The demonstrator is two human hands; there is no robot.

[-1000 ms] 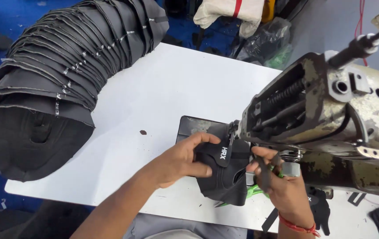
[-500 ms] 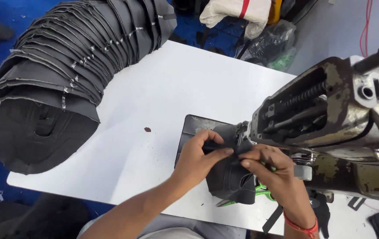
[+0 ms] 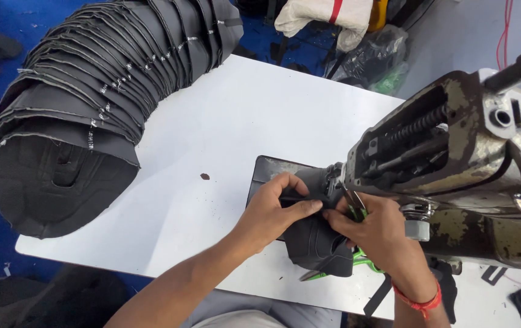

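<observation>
My left hand (image 3: 276, 209) and my right hand (image 3: 373, 234) both pinch a black fabric cap piece (image 3: 318, 246) under the head of a worn grey sewing machine (image 3: 455, 152). The fingertips of the two hands meet over the fabric right beside the needle area. The piece hangs partly over the table's near edge. A dark metal plate (image 3: 266, 170) lies under the fabric on the white table (image 3: 242, 121). A red thread band circles my right wrist. Green-handled snips (image 3: 364, 258) poke out beneath my right hand.
A long curved stack of nested black cap pieces (image 3: 90, 103) fills the table's left side and overhangs it. A small dark spot (image 3: 204, 177) marks the tabletop. A white cloth bundle (image 3: 327, 18) and plastic bags (image 3: 373, 61) lie on the blue floor beyond.
My hands have drawn together over the fabric, turning and folding it closer under the machine head. The printed patch seen earlier on the piece is now hidden.
</observation>
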